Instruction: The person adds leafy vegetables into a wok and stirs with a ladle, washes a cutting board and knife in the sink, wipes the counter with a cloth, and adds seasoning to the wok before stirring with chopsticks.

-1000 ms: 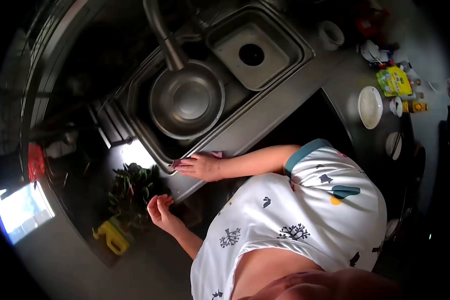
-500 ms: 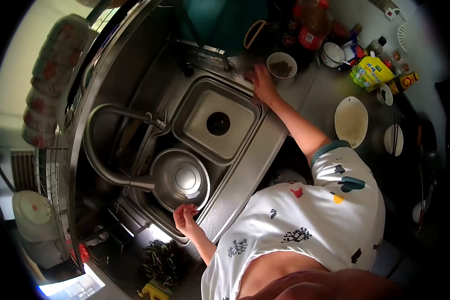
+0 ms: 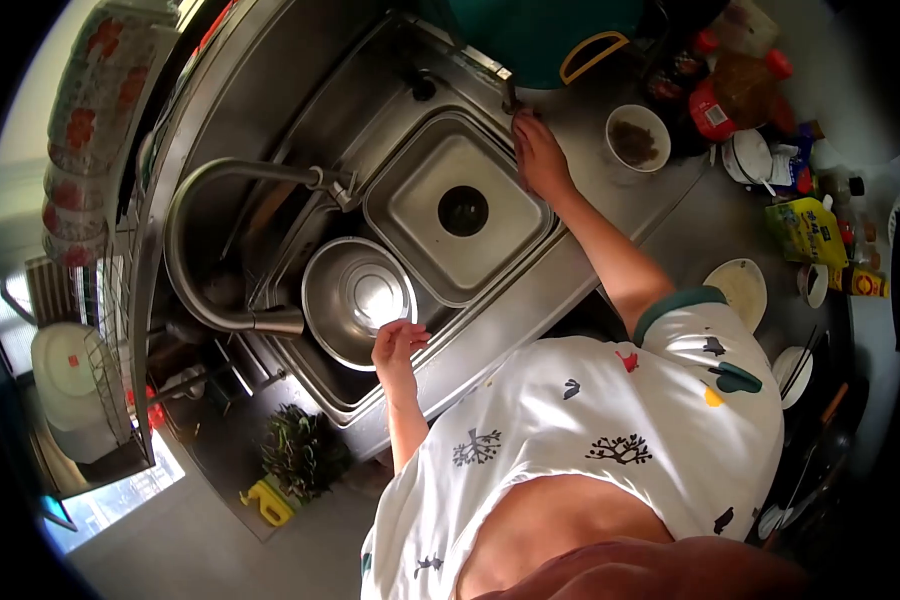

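My left hand (image 3: pixel 398 350) hovers with loosely bent fingers and nothing in it, over the near rim of the round metal basin (image 3: pixel 352 290) in the left sink bowl. My right hand (image 3: pixel 542 158) presses down on the far right rim of the right sink bowl (image 3: pixel 440 255). Its fingers are together over a pinkish cloth, which showed under it in the earlier views and is now almost wholly hidden. The curved faucet (image 3: pixel 185 235) stands with its spout at the basin's left edge.
A bowl with dark contents (image 3: pixel 638 138), bottles (image 3: pixel 715 108), a yellow pouch (image 3: pixel 808 230) and an oval plate (image 3: pixel 740 292) stand on the right. Leafy greens (image 3: pixel 302 452) and a yellow jug (image 3: pixel 268 502) lie at lower left. A green tub (image 3: pixel 530 40) is at the back.
My right hand has moved from the sink's near left corner along to its far right rim. My left hand has moved from beside the greens to the basin's rim. The view has turned.
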Tool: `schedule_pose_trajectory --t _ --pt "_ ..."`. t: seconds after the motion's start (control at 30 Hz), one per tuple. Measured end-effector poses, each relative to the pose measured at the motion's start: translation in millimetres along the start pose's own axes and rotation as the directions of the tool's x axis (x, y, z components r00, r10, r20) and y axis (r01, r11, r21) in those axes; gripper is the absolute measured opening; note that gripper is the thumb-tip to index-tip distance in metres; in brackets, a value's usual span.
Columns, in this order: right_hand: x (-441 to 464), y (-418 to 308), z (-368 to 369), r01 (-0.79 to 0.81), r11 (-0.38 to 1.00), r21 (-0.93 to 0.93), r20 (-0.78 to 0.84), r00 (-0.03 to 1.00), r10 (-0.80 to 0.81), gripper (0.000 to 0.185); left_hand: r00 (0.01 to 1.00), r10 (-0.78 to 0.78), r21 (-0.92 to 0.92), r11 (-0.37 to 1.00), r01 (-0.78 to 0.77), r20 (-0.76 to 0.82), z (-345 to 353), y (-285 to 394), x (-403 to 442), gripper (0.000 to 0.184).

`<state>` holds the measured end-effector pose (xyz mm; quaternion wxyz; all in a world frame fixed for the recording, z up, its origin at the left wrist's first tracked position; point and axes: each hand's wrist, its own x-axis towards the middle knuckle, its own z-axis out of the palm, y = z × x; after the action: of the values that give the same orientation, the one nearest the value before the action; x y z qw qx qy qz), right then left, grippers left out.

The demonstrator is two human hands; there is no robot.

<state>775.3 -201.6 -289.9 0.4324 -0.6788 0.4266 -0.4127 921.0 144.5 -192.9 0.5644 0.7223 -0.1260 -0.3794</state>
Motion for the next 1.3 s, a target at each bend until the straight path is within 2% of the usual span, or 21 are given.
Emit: schedule_pose_trajectory --t 0.07,0.1,0.13,0.2,0.27,0.3,0.37,0.4,0.43,0.47,0.5,0.57,0.67,0.77,0.8,0.87,0.97,1.03,1.1,1.2,1.3 --pt "-34 -17 7 0.056 0.978 0.199 0.096 0.992 -0.077 0.033 0.995 -0.072 -0.03 0.997 0.074 0.065 0 -16 12 0.018" --pt "-48 -2 26 0.126 0.99 0.063 0.153 0.979 -0.134 0.031 0.986 -0.114 -0.05 0.991 0.121 0.122 4 -21 21 0.022" --pt "-68 -4 48 -0.293 0.815 0.5 0.406 0.91 0.078 0.027 0.969 -0.129 -0.154 0.974 0.163 0.211 9 -31 32 0.026" --pt "-115 -63 76 -0.028 0.892 0.451 0.279 0.954 -0.111 0.024 0.935 -0.111 -0.374 0.895 0.242 0.338 26 -34 48 0.034" --pt "-144 -101 88 0.1 0.978 0.182 0.569 0.8 -0.187 0.025 0.918 -0.046 -0.592 0.751 0.291 0.393 39 -23 57 0.041" --pt "-144 -110 100 -0.031 0.965 0.262 0.687 0.708 -0.164 0.029 0.918 0.012 -0.609 0.752 0.252 0.395 23 -55 81 0.045" --pt "-121 -118 126 0.206 0.962 0.18 0.57 0.775 -0.273 0.03 0.966 0.05 -0.596 0.794 0.115 0.253 1 -62 89 0.048" --pt "-100 -115 143 0.418 0.901 0.115 0.409 0.807 -0.426 0.031 0.969 0.014 -0.586 0.798 0.137 0.245 -16 -53 84 0.046" --pt "-74 -110 160 0.592 0.806 0.01 0.246 0.78 -0.575 0.032 0.97 -0.028 -0.576 0.801 0.165 0.24 -35 -44 78 0.045" --pt "-49 -109 170 0.623 0.778 -0.077 0.287 0.761 -0.581 0.034 0.99 -0.004 -0.601 0.794 0.091 0.144 -55 -56 88 0.046" --pt "-26 -109 179 0.655 0.738 -0.163 0.329 0.741 -0.585 0.036 0.969 0.015 -0.655 0.739 0.155 0.247 -58 -15 64 0.048" --pt "4 -100 195 0.749 0.572 -0.335 0.522 0.653 -0.549 0.036 0.968 0.021 -0.701 0.693 0.167 0.252 -92 -30 77 0.048" --pt "7 -122 203 0.502 0.739 -0.449 0.664 0.741 -0.1 0.038 0.983 0.008 -0.692 0.712 0.122 0.182 -116 -33 87 0.047" --pt "-5 -145 196 0.657 0.523 -0.543 0.756 0.654 -0.036 0.038 0.974 0.094 -0.723 0.686 0.086 0.205 -119 -18 86 0.048" --pt "-8 -139 196 0.658 0.533 -0.531 0.742 0.665 -0.083 0.038 0.956 0.132 -0.722 0.684 0.102 0.261 -118 -7 81 0.048" --pt "-19 -127 198 0.662 0.551 -0.507 0.707 0.686 -0.174 0.039 0.965 0.134 -0.713 0.697 0.07 0.225 -122 -16 92 0.046" --pt "-46 -118 199 0.813 0.389 -0.432 0.704 0.574 -0.418 0.046 0.959 0.161 -0.695 0.718 0.049 0.233 -126 -28 110 0.046" --pt "-86 -133 209 0.758 0.596 -0.265 0.705 0.574 -0.416 0.048 0.966 0.136 -0.65 0.759 0.041 0.22 -125 -38 116 0.043" --pt "-119 -148 223 0.627 0.776 0.069 0.651 0.562 -0.511 0.048 0.985 0.078 -0.56 0.828 0.023 0.155 -125 -43 119 0.038" --pt "-138 -179 235 0.35 0.935 0.053 0.824 0.513 -0.239 0.053 0.982 0.098 -0.283 0.958 -0.05 0.16 -139 -32 105 0.018" --pt "-137 -189 246 0.271 0.958 -0.099 0.948 0.318 0.008 0.052 0.952 0.302 -0.144 0.946 -0.291 0.058 -156 -13 87 0.013"
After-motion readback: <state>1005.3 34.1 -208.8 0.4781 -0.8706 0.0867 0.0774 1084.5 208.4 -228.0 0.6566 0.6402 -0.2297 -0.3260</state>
